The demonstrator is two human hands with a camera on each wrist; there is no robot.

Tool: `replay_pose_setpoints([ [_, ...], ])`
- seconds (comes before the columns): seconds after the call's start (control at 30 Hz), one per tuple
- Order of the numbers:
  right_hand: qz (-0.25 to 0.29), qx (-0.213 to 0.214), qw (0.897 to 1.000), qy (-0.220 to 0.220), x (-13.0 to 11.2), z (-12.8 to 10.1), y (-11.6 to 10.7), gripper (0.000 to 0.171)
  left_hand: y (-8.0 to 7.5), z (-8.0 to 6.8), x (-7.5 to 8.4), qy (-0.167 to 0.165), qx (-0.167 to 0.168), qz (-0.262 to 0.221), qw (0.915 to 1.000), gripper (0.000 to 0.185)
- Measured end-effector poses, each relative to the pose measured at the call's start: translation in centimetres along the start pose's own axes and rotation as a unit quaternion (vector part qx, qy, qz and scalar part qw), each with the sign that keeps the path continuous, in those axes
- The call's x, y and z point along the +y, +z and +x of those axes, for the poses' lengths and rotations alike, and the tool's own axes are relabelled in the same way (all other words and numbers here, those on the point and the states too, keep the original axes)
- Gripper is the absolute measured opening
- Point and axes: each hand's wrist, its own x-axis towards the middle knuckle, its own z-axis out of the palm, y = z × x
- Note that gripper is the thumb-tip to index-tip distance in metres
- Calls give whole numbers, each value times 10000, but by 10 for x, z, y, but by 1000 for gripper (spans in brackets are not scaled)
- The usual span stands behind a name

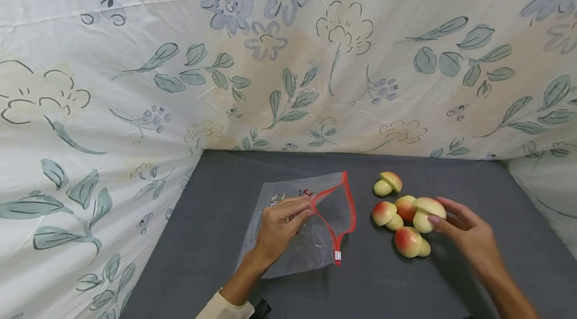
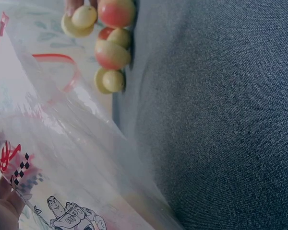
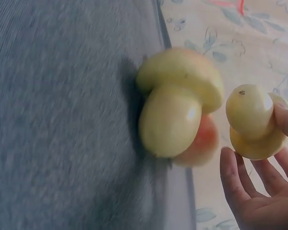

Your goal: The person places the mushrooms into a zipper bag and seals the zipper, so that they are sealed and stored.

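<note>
My left hand (image 1: 279, 224) pinches the rim of a clear plastic zip bag (image 1: 315, 251). Its red-edged mouth gapes toward the right, and a white slider (image 1: 337, 255) sits at the near end of the zip. In the left wrist view, the bag (image 2: 72, 139) shows printed figures and red lettering. Between thumb and fingers my right hand (image 1: 473, 239) holds a yellow mushroom-shaped piece (image 1: 425, 215), raised over the others; the right wrist view shows the round stem end of this mushroom (image 3: 249, 110).
Several more red-and-yellow mushrooms lie on the dark grey table (image 1: 216, 199), among them a far one (image 1: 387, 184), a left one (image 1: 384, 213) and a near one (image 1: 408, 242). A flowered cloth (image 1: 288, 108) hangs behind and along the sides.
</note>
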Motion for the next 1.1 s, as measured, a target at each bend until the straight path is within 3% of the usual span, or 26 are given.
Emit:
replay_pose_setpoints([
  [0.17, -39, -212, 9997, -148, -8, -4, 10, 55, 0, 0, 0, 30, 40, 25, 10000, 26],
  [0.6, -1052, -360, 9937, -170, -19, -13, 35, 55, 1, 0, 0, 62, 44, -38, 10000, 23],
  [1.1, -1071, -675, 9919, -102, -31, -17, 65, 54, 2, 0, 0, 64, 29, 11, 10000, 21],
])
